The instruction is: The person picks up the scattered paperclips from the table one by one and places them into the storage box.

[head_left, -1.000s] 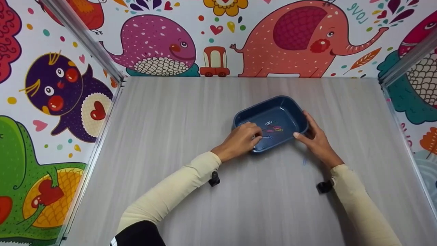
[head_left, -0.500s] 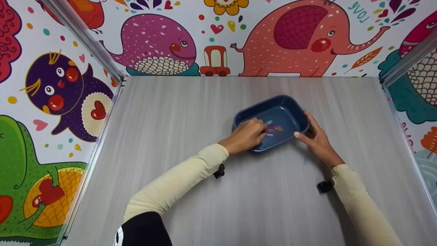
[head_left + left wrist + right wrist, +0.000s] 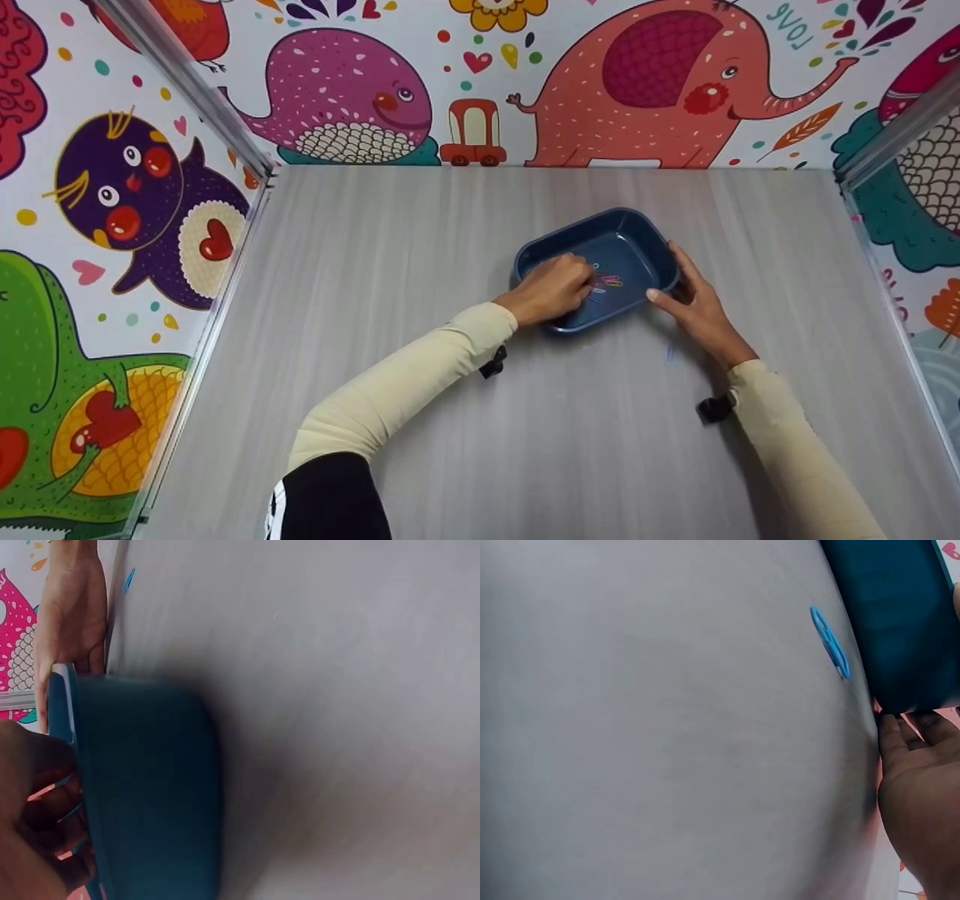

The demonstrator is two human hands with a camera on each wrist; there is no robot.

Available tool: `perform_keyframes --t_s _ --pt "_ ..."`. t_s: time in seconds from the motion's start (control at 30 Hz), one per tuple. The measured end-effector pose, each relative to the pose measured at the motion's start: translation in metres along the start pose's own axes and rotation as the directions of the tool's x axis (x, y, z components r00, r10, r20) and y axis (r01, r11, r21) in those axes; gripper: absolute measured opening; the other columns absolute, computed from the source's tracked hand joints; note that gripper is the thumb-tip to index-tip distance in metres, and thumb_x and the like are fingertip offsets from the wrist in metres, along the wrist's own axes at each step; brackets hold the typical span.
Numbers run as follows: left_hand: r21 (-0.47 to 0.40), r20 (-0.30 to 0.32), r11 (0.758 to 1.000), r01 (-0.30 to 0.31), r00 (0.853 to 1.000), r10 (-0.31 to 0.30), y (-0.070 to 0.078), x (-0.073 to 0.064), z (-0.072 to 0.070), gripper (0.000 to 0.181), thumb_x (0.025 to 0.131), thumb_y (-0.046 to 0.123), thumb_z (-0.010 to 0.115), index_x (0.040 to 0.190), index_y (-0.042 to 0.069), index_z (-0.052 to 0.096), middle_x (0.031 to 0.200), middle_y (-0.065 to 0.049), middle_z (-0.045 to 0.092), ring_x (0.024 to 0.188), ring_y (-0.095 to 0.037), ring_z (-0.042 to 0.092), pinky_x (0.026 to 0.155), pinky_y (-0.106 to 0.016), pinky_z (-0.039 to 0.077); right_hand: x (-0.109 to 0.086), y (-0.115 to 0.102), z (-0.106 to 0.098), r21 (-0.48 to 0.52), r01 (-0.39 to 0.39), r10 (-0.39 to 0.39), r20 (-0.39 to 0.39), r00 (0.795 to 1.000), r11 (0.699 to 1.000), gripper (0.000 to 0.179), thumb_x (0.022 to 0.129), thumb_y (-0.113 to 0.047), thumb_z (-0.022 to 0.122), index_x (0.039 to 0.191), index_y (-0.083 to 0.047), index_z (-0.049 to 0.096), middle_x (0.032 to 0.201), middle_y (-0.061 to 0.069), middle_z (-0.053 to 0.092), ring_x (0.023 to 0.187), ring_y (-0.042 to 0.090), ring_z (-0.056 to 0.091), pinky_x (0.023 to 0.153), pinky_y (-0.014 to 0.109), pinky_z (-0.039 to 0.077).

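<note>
A deep dark blue plastic tray point(image 3: 637, 236) rests on the table, with several coloured paper clips point(image 3: 613, 281) on its floor. My left hand point(image 3: 551, 289) reaches over the tray's left side, fingers bent down among the clips. Its fingertips are hidden in the head view, and I cannot tell whether they pinch a clip. In the left wrist view those curled fingers point(image 3: 56, 817) show just past the tray's rim. At the tray's right end my right hand point(image 3: 701, 315) holds it, thumb at the near rim and fingers along the outer wall.
A single blue paper clip point(image 3: 830, 643) lies on the grey wood-grain table point(image 3: 390, 247), in front of the tray near my right hand. Printed cartoon panels point(image 3: 360, 97) stand along the back and both sides, joined by metal corner rails point(image 3: 187, 90).
My left hand has moved right and slightly away from me, deeper into the tray, covering some of the clips. The right hand and the tray have stayed in place.
</note>
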State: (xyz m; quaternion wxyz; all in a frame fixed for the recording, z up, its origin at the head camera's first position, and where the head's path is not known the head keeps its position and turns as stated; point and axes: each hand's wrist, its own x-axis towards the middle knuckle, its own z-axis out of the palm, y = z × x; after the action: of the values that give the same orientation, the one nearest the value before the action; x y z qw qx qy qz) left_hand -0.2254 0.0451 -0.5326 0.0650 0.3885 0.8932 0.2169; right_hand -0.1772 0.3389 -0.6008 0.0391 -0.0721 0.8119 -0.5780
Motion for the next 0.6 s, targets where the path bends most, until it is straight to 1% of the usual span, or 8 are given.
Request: perform_keyframes --t_s 0.17,0.3,0.43,0.5,0.57,0.6 --pt "-0.012 0.003 1.000 0.021 1.000 -0.021 -0.003 0.007 0.001 0.022 0.109 0.010 0.065 0.088 0.006 0.072 0.093 -0.006 0.070 0.085 -0.017 0.062 0.079 -0.035 0.056 0.001 0.000 0.000 -0.005 -0.001 0.001 -0.008 1.000 1.000 0.090 0.107 -0.016 0.074 0.178 -0.023 0.019 0.183 0.008 0.019 0.165 0.037 0.026 0.113 0.009 0.034" --pt "-0.013 0.012 0.999 0.039 0.999 -0.038 -0.006 0.014 0.004 0.023 0.108 0.010 0.066 0.085 0.009 0.069 0.088 -0.003 0.066 0.082 -0.014 0.060 0.077 -0.035 0.056 0.001 0.000 -0.001 0.010 0.000 0.000 -0.002 1.000 1.000 0.090 0.107 -0.015 0.074 0.178 -0.023 0.018 0.184 0.008 0.017 0.165 0.037 0.024 0.113 0.009 0.033" --pt "-0.022 0.033 0.999 0.037 0.999 -0.036 -0.008 0.021 0.006 0.026 0.109 0.010 0.063 0.083 0.009 0.068 0.085 -0.002 0.066 0.079 -0.014 0.060 0.076 -0.034 0.056 0.001 0.000 0.000 0.026 -0.002 0.001 0.010 1.000 1.000 0.091 0.108 -0.015 0.074 0.178 -0.023 0.016 0.184 0.009 0.015 0.167 0.037 0.022 0.114 0.008 0.032" --pt "-0.019 0.024 0.999 0.035 0.999 -0.035 -0.013 0.028 0.013 0.027 0.107 0.010 0.062 0.081 0.010 0.067 0.082 -0.001 0.066 0.077 -0.013 0.061 0.074 -0.033 0.056 0.001 0.000 0.000 0.033 -0.002 0.001 0.016 1.000 0.999 0.091 0.108 -0.015 0.073 0.178 -0.023 0.016 0.184 0.009 0.014 0.167 0.038 0.021 0.114 0.008 0.031" --pt "-0.030 0.034 0.999 0.039 0.999 -0.038 -0.015 0.033 0.016 0.027 0.107 0.009 0.060 0.081 0.010 0.067 0.083 -0.001 0.067 0.077 -0.014 0.062 0.073 -0.032 0.056 0.000 0.001 0.000 0.034 -0.001 0.001 0.017 1.000 0.999 0.091 0.108 -0.015 0.073 0.178 -0.023 0.016 0.184 0.009 0.014 0.167 0.038 0.021 0.114 0.008 0.032" --pt "-0.033 0.032 0.998 0.044 0.999 -0.043 -0.019 0.036 0.020 0.027 0.107 0.009 0.060 0.081 0.011 0.066 0.082 -0.001 0.066 0.077 -0.014 0.062 0.072 -0.032 0.056 0.000 0.001 0.000 0.038 0.001 -0.001 0.019 1.000 0.999 0.091 0.108 -0.015 0.073 0.178 -0.023 0.015 0.184 0.010 0.014 0.166 0.039 0.022 0.114 0.008 0.032"
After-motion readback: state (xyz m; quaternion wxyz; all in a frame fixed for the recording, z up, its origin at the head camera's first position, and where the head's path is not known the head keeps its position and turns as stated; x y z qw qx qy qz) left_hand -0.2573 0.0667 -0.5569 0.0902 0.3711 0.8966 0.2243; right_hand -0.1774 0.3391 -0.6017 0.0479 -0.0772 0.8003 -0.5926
